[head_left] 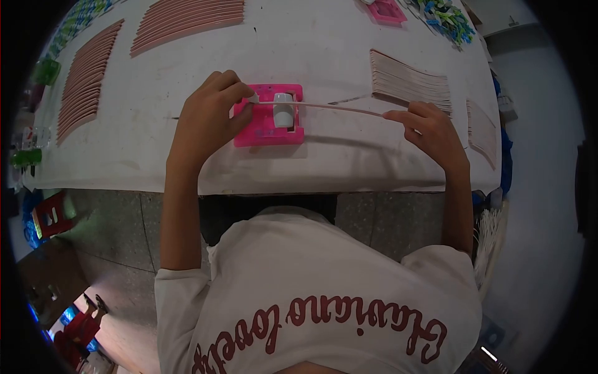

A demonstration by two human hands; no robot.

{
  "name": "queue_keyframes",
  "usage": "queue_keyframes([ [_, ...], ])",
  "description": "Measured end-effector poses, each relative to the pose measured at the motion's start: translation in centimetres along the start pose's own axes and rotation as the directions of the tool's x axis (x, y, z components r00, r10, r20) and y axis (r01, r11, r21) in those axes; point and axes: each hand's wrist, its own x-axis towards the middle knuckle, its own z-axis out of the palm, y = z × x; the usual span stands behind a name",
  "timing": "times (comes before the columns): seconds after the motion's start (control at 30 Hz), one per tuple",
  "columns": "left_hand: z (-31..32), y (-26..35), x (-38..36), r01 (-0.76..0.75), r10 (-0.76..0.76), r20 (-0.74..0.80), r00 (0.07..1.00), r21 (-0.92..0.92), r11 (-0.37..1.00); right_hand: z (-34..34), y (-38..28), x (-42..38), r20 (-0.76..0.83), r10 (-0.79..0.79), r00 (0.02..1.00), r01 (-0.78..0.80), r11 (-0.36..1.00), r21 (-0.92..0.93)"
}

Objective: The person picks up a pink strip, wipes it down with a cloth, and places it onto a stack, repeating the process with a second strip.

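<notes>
Gently, hold the strip (336, 107) straight above the pink holder (265, 137), mid-frame; your left hand (213, 112) and right hand (434, 131) pinch its ends.

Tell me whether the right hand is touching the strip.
Touching. The head view shows the right hand with its fingertips on the strip's end, no gap visible.

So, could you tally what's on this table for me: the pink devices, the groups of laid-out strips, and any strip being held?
Pink devices: 2
Groups of laid-out strips: 4
Held strip: 1
Total: 7, counting each group as one
</notes>
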Motion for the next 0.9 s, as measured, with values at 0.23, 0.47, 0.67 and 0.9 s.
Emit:
queue_keyframes([
  [0.23,2.6,2.8,2.2,-0.092,0.091,0.014,0.996,0.042,0.995,-2.1,1.7,-2.9,-0.091,0.051,0.995,-0.059,0.994,-0.095],
  [0.47,5.2,7.5,2.8,-0.151,0.123,-0.260,0.958,-0.092,0.984,-5.7,2.2,-6.9,-0.426,0.150,0.892,-0.269,0.934,-0.234],
  [0.67,4.9,8.1,1.9,-0.376,0.238,-0.623,0.745,-0.097,0.922,-4.3,0.3,-8.5,-0.754,0.009,0.657,-0.411,0.842,-0.349],
  [0.9,4.8,8.9,0.3,-0.408,0.037,-0.686,0.726,-0.387,0.827,-0.3,-1.0,-9.4,-0.976,0.049,0.212,-0.458,0.887,-0.055],
])
